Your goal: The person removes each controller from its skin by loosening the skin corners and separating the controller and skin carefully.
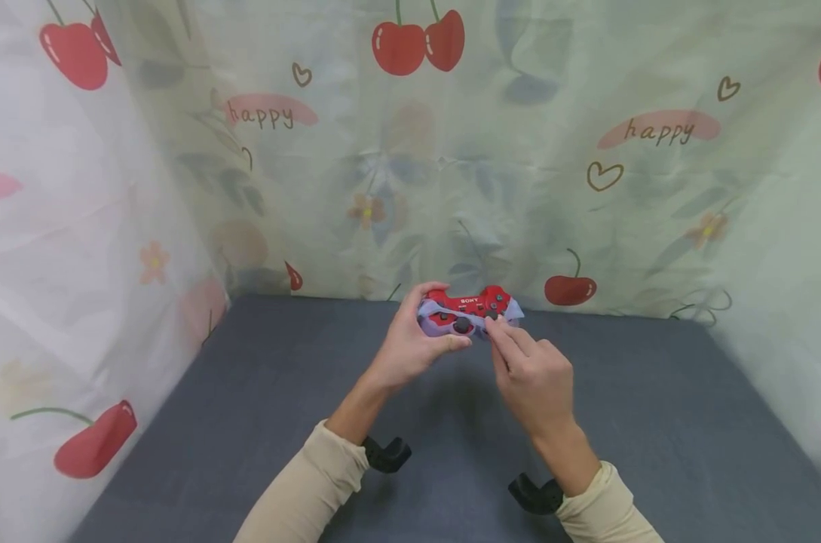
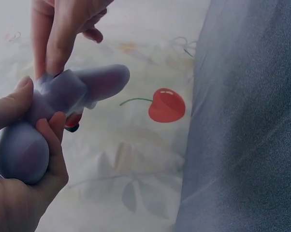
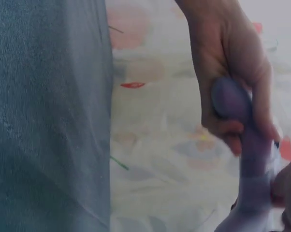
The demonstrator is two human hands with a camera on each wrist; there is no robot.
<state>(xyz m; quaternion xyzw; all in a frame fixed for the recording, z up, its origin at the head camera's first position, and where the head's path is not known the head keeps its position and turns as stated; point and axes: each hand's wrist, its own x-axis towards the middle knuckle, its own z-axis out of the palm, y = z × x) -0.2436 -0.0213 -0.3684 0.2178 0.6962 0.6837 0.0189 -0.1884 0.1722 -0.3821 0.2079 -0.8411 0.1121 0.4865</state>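
A red Sony game controller (image 1: 470,303) is up in front of the backdrop, partly wrapped in a translucent purple silicone cover (image 2: 65,92). My left hand (image 1: 410,335) grips the controller's left side, thumb along the front and fingers behind. With thumb and fingertips my right hand (image 1: 537,377) pinches the cover's edge beside the right thumbstick. The red face with the SONY logo shows above a cover strip crossing the front. Seen in the left wrist view, the cover encloses both handles. A loose flap of cover (image 1: 514,310) sticks out at the right end.
Below the hands spreads a dark grey cloth-covered table (image 1: 627,422). A pale curtain (image 1: 444,188) printed with cherries and flowers closes off the back and sides. Black wrist mounts (image 1: 387,455) stick inward from both wrists.
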